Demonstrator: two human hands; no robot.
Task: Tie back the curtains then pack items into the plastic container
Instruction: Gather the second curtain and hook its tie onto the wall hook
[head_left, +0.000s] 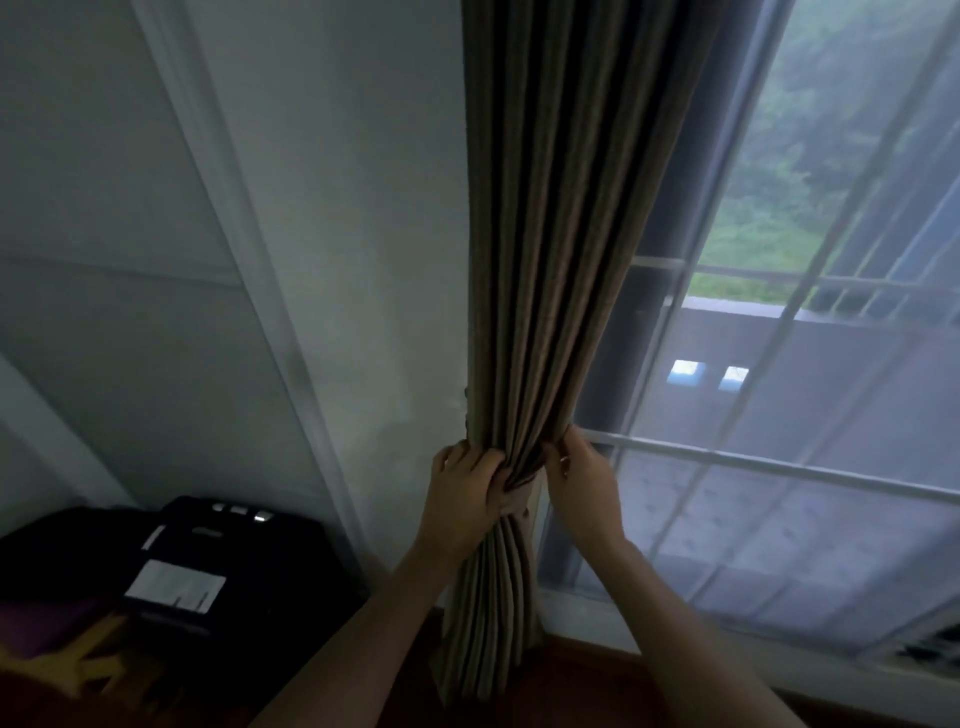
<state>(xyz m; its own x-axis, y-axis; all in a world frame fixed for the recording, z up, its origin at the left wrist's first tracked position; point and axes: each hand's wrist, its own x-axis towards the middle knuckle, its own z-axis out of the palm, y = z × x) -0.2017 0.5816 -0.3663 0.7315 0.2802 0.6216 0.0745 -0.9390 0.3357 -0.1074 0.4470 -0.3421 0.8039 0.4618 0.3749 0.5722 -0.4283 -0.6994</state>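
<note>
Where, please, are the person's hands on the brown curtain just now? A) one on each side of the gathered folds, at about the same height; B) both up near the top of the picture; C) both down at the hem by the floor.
A: the left hand grips the left side of the gathered curtain and the right hand holds its right edge, roughly level with it.

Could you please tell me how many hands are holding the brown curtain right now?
2. The left hand grips the gathered curtain on its left side; the right hand grips its right side. No other hand shows.
</note>
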